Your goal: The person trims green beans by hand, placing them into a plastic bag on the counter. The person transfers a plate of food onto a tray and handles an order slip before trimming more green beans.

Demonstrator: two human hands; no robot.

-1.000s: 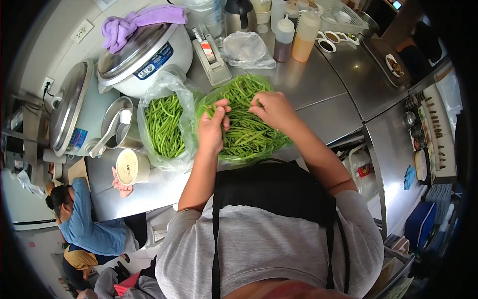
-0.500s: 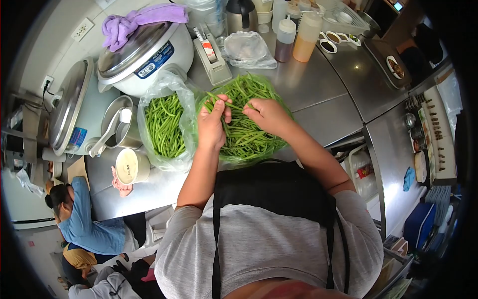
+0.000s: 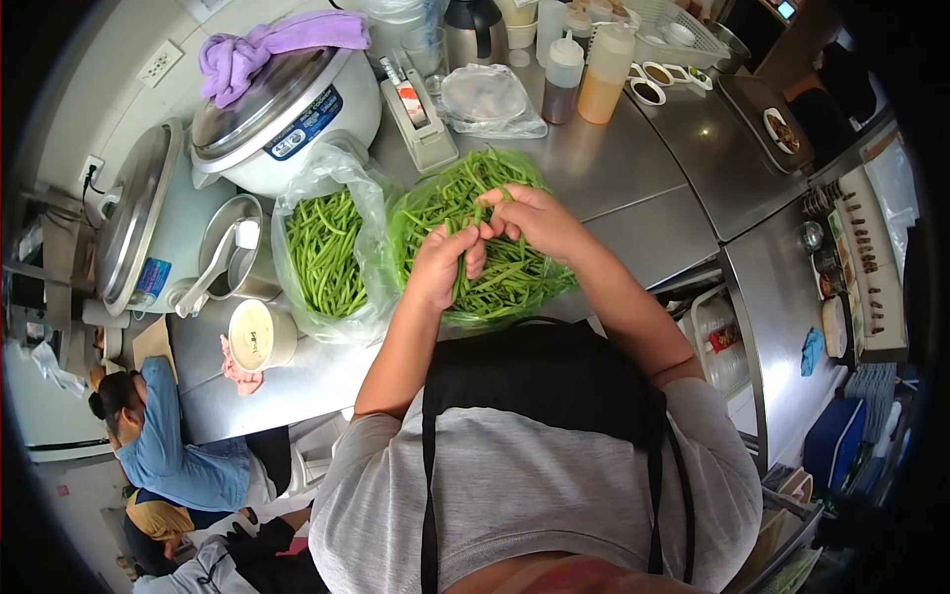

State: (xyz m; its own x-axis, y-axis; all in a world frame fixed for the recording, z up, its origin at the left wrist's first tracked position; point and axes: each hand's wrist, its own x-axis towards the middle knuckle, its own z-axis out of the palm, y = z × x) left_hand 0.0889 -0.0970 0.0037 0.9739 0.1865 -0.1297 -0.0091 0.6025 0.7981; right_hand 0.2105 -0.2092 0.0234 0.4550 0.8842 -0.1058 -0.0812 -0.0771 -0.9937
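Observation:
Above an open green bag (image 3: pixel 406 252) full of long green beans (image 3: pixel 524 277), my two hands meet. My left hand (image 3: pixel 445 259) is closed around green beans, its fingertips close to the other hand. Bean pieces show between the fingers of my right hand (image 3: pixel 529 220), which is pinched closed. Left of the green bag, touching it, stands a clear plastic bag (image 3: pixel 381 238) holding many trimmed-looking green beans (image 3: pixel 325 247). The ends of the beans in my hands are partly hidden by my fingers.
Rice cookers (image 3: pixel 287 109) and a metal pot with a ladle (image 3: pixel 237 247) stand at the left. A lidded tub (image 3: pixel 261 335) sits near the edge. Behind are a tape dispenser (image 3: pixel 421 129) and squeeze bottles (image 3: pixel 604 74). A person in blue (image 3: pixel 188 436) is at lower left.
My left hand has moved right and my right hand has turned inward, so they now meet. The bean stretched between them half a second ago is now mostly hidden by the fingers.

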